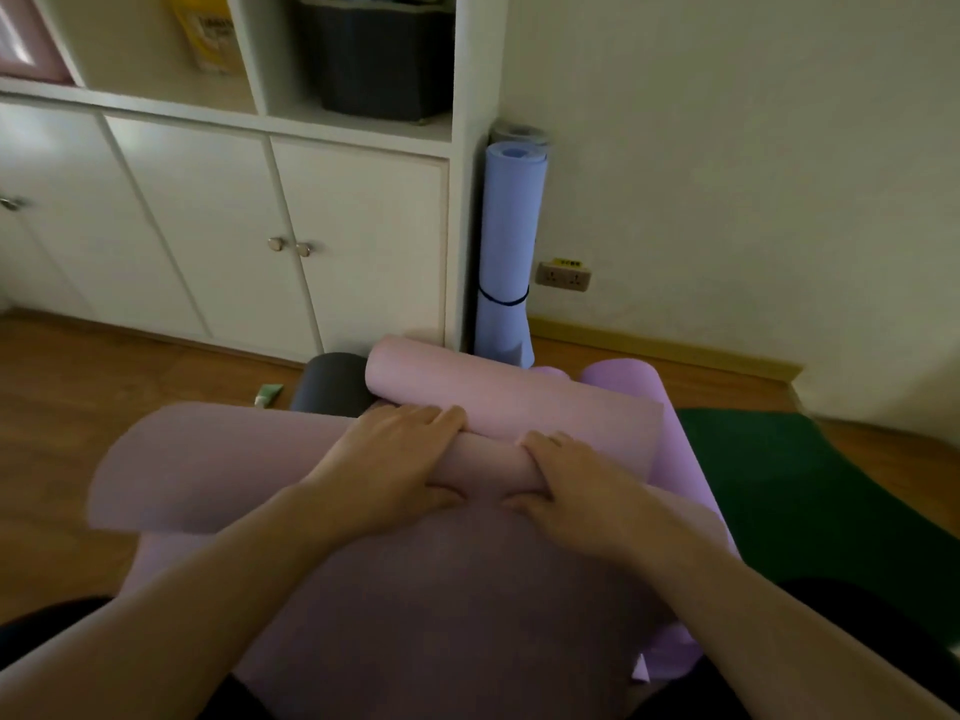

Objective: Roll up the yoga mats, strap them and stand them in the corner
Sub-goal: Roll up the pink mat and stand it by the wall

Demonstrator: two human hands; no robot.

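Note:
A pink yoga mat [441,589] lies spread on the floor in front of me, its near part rolled into a thick tube [208,459]. My left hand [395,459] and my right hand [566,480] grip that tube side by side, fingers over the top and thumbs on the near side. The mat's far end [467,387] curls up just beyond my fingers. In the corner a blue rolled mat [511,241] stands upright with a black strap [501,301] round it. A grey roll [519,132] stands behind it.
A lilac mat [623,376] lies under the pink one, and a dark green mat [805,485] lies flat to the right. A dark grey roll [327,381] and a small green tube [268,393] lie before the white cabinet [358,241]. A wall socket [563,277] sits low on the wall.

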